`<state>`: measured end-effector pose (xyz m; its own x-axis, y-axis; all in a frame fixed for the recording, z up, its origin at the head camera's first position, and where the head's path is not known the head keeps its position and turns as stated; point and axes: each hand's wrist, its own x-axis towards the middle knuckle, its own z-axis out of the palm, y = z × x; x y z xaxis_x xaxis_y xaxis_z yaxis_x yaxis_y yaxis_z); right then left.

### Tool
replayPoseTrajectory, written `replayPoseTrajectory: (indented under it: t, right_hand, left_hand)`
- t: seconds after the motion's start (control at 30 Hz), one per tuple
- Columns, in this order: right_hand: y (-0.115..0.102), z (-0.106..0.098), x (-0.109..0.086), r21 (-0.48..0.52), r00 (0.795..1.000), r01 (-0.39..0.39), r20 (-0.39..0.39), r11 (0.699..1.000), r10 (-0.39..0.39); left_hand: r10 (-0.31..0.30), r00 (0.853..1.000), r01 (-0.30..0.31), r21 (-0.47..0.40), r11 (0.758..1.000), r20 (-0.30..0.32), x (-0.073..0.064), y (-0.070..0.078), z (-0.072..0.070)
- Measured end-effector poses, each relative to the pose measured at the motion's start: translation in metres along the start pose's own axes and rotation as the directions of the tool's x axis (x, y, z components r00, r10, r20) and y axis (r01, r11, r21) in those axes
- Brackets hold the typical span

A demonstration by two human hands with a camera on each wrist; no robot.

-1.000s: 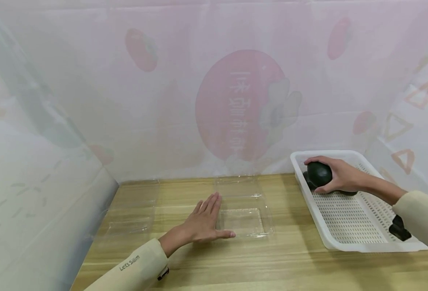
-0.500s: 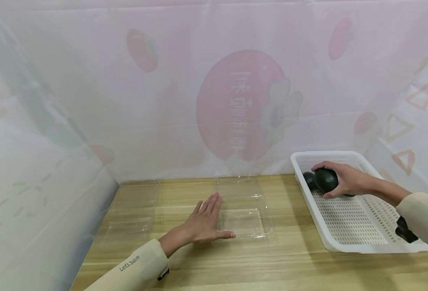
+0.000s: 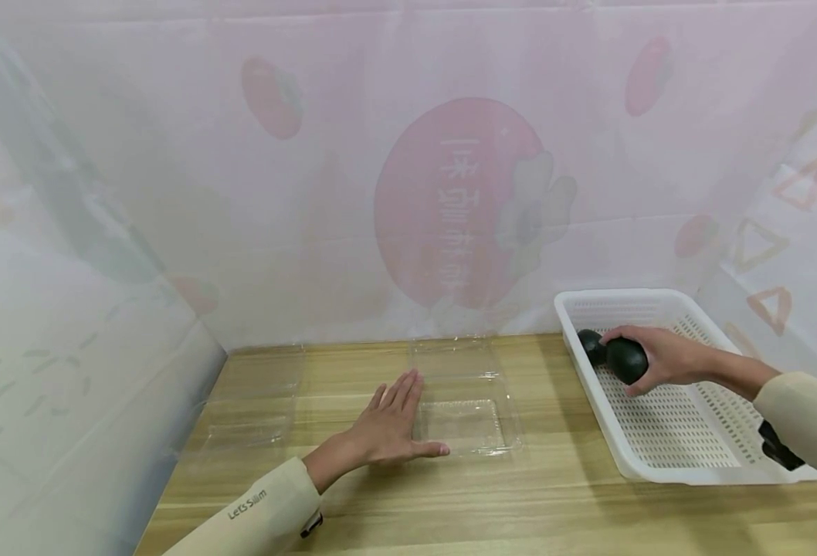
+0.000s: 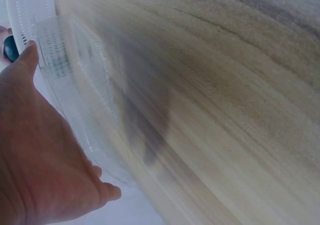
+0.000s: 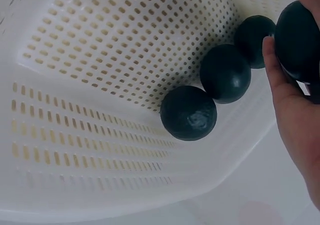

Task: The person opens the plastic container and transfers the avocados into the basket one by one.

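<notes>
My right hand (image 3: 676,357) grips a dark green avocado (image 3: 627,361) over the far left part of the white perforated basket (image 3: 606,432). Three more avocados, one of them this round avocado (image 5: 189,113), lie in a row along the basket wall in the right wrist view. My left hand (image 3: 389,430) is spread, fingers extended, at the left edge of a clear plastic clamshell box (image 3: 466,423) with its lid folded back. In the left wrist view the thumb points along the box's near side.
A second clear plastic box (image 3: 249,428), also opened out, lies at the left of the wooden table (image 3: 450,510). A printed cloth (image 3: 311,193) hangs behind the table, with similar sheets on both sides.
My right hand has drawn the avocado a little to the right and nearer, away from the one beside it, now more exposed. My left hand has stayed in place.
</notes>
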<state>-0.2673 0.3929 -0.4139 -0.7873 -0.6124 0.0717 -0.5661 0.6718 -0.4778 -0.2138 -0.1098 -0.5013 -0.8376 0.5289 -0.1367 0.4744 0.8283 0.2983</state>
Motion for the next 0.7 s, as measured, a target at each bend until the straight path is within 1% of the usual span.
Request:
replayPoseTrajectory:
  t: [0.1,0.27,0.43,0.5,0.7]
  right_hand:
    - [0.002,0.002,-0.001,0.008,0.998,-0.031,0.047,0.999,0.031]
    - [0.002,0.008,-0.002,0.025,0.989,-0.067,0.132,0.997,0.063]
    - [0.002,0.014,-0.003,0.014,0.978,-0.100,0.184,0.995,0.096]
    - [0.002,0.016,-0.003,-0.009,0.975,-0.103,0.196,0.995,0.103]
    - [0.005,0.025,-0.006,-0.076,0.967,-0.082,0.234,0.994,0.098]
  left_hand:
    - [-0.001,1.000,0.001,0.001,1.000,-0.001,0.000,0.000,0.000]
    - [0.006,1.000,-0.006,0.005,1.000,-0.002,-0.001,-0.001,0.000]
    - [0.025,1.000,-0.025,-0.011,1.000,-0.018,-0.002,-0.001,-0.001]
    - [0.029,0.999,-0.030,-0.018,0.999,-0.028,-0.003,0.000,-0.002]
    - [0.026,0.999,-0.027,-0.009,1.000,-0.027,-0.005,0.002,-0.005]
